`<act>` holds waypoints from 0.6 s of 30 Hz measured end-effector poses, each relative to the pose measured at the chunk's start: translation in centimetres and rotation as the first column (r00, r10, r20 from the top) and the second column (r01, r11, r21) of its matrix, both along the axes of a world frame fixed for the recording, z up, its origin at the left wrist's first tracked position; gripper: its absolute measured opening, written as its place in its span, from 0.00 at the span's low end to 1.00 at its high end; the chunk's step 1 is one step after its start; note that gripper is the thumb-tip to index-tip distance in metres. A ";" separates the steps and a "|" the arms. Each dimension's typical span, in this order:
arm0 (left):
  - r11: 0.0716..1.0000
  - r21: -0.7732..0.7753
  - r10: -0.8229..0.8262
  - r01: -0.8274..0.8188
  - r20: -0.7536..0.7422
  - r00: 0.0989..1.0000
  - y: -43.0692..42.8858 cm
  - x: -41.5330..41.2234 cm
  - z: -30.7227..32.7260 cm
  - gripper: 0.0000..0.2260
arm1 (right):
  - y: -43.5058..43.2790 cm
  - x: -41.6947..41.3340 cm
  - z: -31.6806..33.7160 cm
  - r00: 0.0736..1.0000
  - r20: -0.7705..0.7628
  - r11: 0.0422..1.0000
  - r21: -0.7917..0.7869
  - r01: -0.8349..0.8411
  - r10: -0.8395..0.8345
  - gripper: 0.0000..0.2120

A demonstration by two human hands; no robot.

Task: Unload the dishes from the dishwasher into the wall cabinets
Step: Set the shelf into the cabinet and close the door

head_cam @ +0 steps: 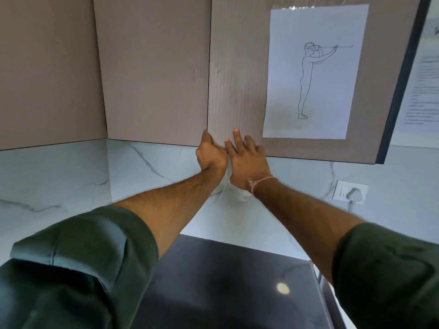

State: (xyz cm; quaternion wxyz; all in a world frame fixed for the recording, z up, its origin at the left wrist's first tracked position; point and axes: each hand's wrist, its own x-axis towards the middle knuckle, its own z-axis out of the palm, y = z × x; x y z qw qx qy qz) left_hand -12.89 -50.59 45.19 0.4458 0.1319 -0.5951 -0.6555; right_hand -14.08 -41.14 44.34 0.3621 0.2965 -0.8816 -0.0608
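Bright, soft, even light, with no hard shadows on the cabinet door [237, 79]. The marble wall [142, 167] below the door is the brightest area, nearly washed out. Further below, the dark glossy counter [213, 281] shows one round glare spot [282, 288]. Tape [294, 7] at the top of the drawing sheet [332, 103] on the door glints. The printed sheet [420, 91] right of the door is blurred, its text unreadable. Door edges lean and fan out from wide-angle distortion. The person's sleeves [71, 269], well below the door, look stretched and soft.
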 end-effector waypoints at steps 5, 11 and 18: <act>0.973 -0.224 0.074 -0.058 0.064 0.995 -0.6 -3.1 -0.4 0.27 | -0.5 -2.6 -0.1 1.000 -0.002 1.000 0.011 0.016 -0.016 0.42; 0.908 -0.409 0.171 -0.092 0.161 0.972 -0.8 -5.9 -1.8 0.28 | -0.3 -5.4 -1.1 0.999 -0.051 1.000 0.016 0.010 -0.009 0.42; 0.901 -0.433 0.136 -0.022 0.236 0.962 -0.2 -4.9 -2.9 0.34 | 0.6 -4.1 -1.7 0.998 0.062 0.999 -0.022 -0.027 0.028 0.40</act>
